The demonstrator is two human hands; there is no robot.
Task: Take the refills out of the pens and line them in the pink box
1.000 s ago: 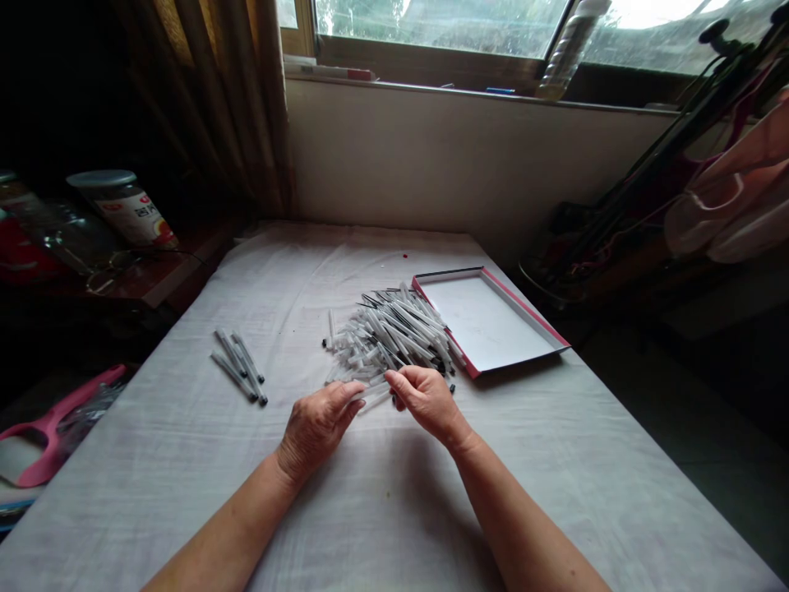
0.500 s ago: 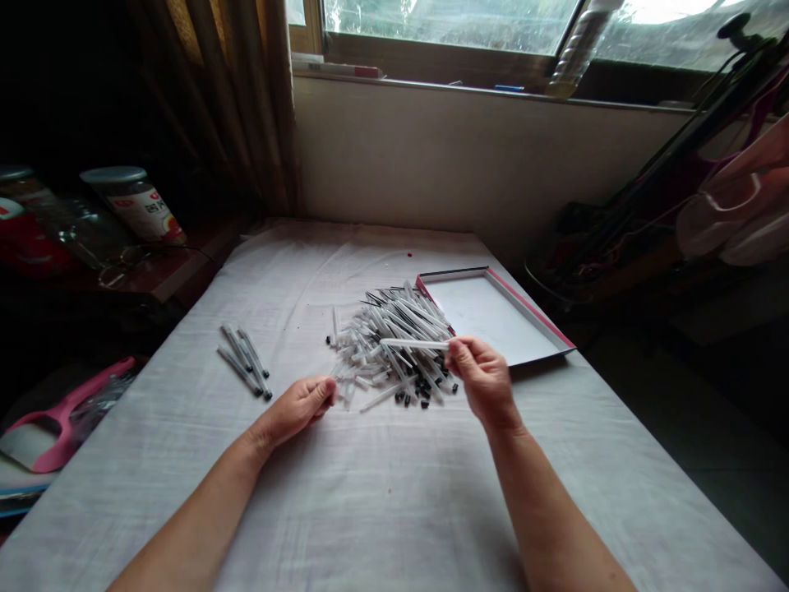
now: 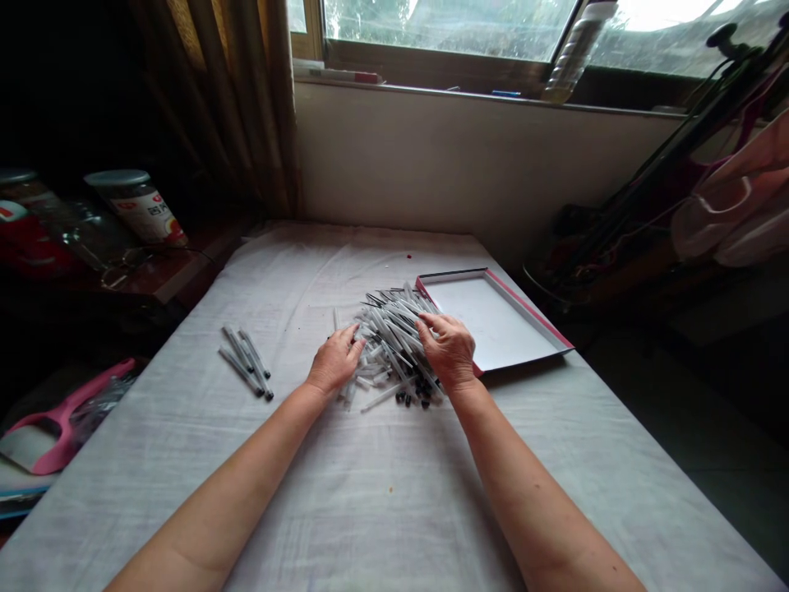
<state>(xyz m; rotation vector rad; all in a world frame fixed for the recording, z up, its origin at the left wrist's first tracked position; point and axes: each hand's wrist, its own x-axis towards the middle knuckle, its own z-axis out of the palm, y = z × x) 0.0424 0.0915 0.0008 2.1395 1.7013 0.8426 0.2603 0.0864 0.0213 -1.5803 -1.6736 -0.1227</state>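
A heap of clear pen barrels [image 3: 394,333], thin dark refills, clear caps [image 3: 373,363] and small black plugs [image 3: 424,393] lies on the white cloth. My left hand [image 3: 336,360] reaches over the heap's left side, among the caps, with thumb and forefinger apart; its other fingertips are partly hidden. At the right side of the heap, my right hand [image 3: 451,349] has its thumb and forefinger slightly parted over the barrels, and I make out nothing held in it. Several capped pens [image 3: 246,362] lie together off to the left.
A shallow white box lid with red sides [image 3: 523,329] lies right of the heap, near the table edge. A side stand at left holds jars [image 3: 145,210]. A pink-handled item [image 3: 62,419] sits lower left. The wall and window sill [image 3: 431,86] rise behind.
My right hand has moved left onto the heap, and the pen barrel it held up no longer shows in its fingers. My left hand has moved up and right to the caps, its fingers opening.
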